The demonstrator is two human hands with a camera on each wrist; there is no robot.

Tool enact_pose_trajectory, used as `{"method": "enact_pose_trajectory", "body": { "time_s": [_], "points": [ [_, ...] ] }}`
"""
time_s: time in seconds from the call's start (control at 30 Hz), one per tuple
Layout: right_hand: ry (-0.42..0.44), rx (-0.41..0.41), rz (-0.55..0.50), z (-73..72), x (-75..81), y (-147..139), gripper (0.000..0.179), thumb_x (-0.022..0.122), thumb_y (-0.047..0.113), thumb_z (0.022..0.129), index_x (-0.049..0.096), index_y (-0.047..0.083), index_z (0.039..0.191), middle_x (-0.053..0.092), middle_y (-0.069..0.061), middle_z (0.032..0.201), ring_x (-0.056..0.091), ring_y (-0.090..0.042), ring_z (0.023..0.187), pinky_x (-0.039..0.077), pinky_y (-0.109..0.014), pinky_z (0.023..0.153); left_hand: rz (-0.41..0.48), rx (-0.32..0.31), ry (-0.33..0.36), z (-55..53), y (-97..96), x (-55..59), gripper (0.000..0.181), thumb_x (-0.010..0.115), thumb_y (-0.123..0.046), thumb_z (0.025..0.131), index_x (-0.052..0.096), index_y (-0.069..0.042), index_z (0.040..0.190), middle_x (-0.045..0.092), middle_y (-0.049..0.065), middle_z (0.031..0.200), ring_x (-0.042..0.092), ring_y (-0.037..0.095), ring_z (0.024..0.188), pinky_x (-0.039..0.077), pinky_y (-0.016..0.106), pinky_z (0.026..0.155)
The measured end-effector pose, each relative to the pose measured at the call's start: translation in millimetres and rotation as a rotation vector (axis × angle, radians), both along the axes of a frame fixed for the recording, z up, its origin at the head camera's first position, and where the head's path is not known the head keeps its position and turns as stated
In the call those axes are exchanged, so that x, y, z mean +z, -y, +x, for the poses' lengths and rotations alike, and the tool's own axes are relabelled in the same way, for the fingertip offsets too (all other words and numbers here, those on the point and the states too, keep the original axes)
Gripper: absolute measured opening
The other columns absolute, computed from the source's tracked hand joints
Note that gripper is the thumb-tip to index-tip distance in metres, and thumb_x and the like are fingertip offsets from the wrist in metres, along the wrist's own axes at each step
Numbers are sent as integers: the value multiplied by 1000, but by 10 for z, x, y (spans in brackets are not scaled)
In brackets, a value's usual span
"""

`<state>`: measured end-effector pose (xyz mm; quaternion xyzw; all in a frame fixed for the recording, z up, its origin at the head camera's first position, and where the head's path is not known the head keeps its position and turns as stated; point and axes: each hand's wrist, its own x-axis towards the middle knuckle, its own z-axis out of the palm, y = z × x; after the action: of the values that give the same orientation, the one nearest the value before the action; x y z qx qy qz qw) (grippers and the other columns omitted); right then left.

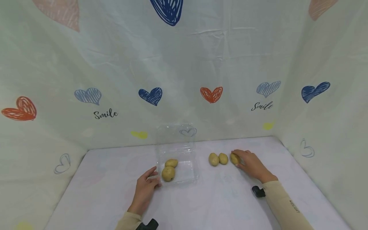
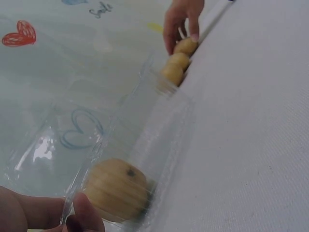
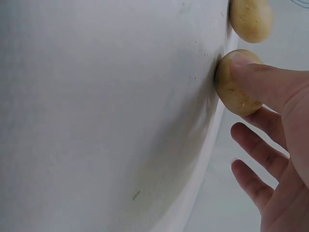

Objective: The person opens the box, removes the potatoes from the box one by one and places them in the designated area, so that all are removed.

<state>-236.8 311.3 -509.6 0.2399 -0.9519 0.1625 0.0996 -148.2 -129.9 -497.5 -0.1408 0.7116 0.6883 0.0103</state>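
Note:
A clear plastic clamshell box (image 1: 184, 172) stands in the middle of the table, its lid (image 1: 172, 140) raised at the back. Two potatoes (image 1: 168, 173) lie in its left part, one behind the other. At the box's left side, my left hand (image 1: 146, 188) pinches the rim between thumb and fingers (image 2: 87, 212). To the right of the box, my right hand (image 1: 253, 164) holds a potato (image 3: 234, 84) between thumb and index finger, the other fingers spread apart from it. Two more potatoes (image 1: 213, 159) lie side by side just left of that hand.
A white cloth (image 1: 218, 204) covers the table. Behind and beside it hangs a pale curtain (image 1: 184, 70) printed with hearts and "Smile" lettering. The raised lid stands close to the back curtain. Each wrist wears a black camera mount (image 1: 258, 191).

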Motion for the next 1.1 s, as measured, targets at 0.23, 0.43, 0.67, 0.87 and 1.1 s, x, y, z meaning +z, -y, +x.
{"method": "enact_pose_trajectory", "body": {
  "time_s": [0.23,0.43,0.67,0.87,1.1],
  "points": [
    [14,-15,-14,17,30,66,58,83,2,88,60,-4,140,64,-25,141,63,-46,122,53,-63,103,4,-14,-9,-4,26,-5,58,62,9,99,43,11,154,49,26,136,63,16,92,62,25,74],
    [47,-38,-13,29,48,90,57,83,2,89,61,-3,141,63,-25,141,62,-47,124,52,-63,105,14,-24,-13,-13,34,-25,59,62,10,98,43,12,154,49,25,135,63,14,92,62,24,75],
    [82,-48,-23,49,63,82,59,81,2,91,58,-4,144,61,-26,144,59,-48,128,50,-64,108,10,-15,-6,-11,33,-21,57,61,10,98,45,11,153,50,24,134,63,14,92,63,24,75],
    [90,-39,-25,39,75,83,58,80,3,92,57,-5,145,61,-26,144,59,-48,129,49,-64,109,19,-24,-23,-9,38,-24,58,61,10,98,43,12,154,49,25,135,63,15,92,62,24,75],
    [128,-50,-58,48,82,97,56,79,4,93,58,-5,145,61,-27,144,57,-48,132,48,-64,111,27,-21,-20,-9,39,-29,58,61,10,99,43,13,153,50,24,134,63,15,93,62,24,74]
  ]
}}
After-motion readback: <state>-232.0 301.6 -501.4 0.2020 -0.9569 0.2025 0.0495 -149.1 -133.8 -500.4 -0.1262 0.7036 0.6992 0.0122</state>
